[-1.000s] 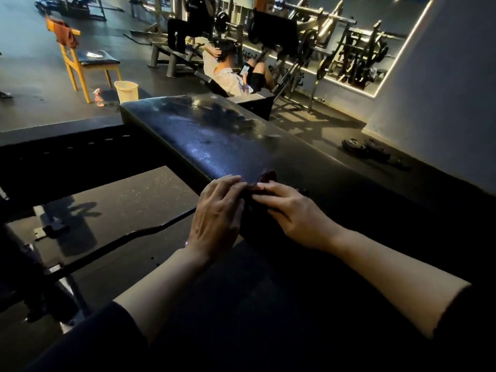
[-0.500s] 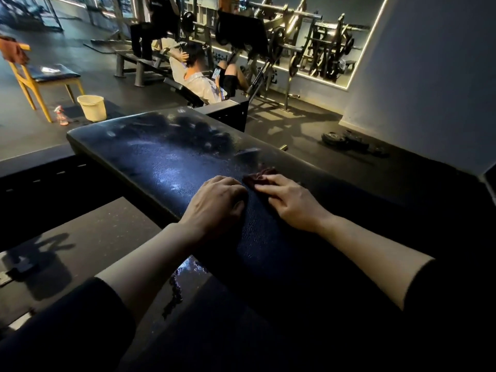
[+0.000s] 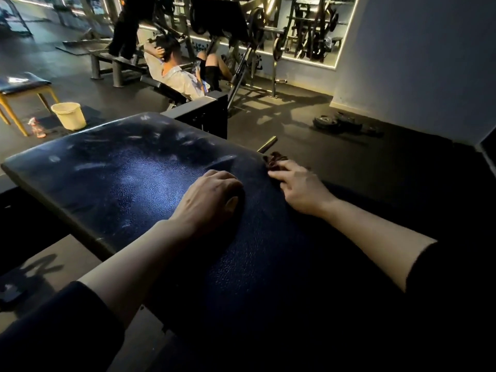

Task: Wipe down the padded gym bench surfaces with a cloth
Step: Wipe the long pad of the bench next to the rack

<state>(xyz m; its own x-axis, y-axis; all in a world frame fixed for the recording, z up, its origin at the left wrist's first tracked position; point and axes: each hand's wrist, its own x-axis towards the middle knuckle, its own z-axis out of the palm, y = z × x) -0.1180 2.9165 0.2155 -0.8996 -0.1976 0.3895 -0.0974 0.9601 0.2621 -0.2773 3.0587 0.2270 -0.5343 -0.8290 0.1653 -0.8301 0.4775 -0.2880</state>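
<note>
A wide padded bench pad (image 3: 128, 178) in dark, wet-streaked vinyl fills the middle of the view. My left hand (image 3: 212, 196) rests on the pad near its centre with fingers curled under, nothing visible in it. My right hand (image 3: 298, 187) lies at the pad's right edge, its fingers pressing down on a small dark reddish cloth (image 3: 276, 158) that bunches just beyond the fingertips. Most of the cloth is hidden by the hand and the dim light.
A cream bucket (image 3: 69, 115) and a pink spray bottle (image 3: 36, 127) stand on the floor at left beside a yellow-legged chair (image 3: 21, 89). A person (image 3: 177, 73) sits on a machine behind the bench. Weight plates (image 3: 346, 123) lie on the floor at right.
My right hand has slid the cloth to the right, away from my left hand, reaching the pad's right edge. The view has shifted forward and right along the bench.
</note>
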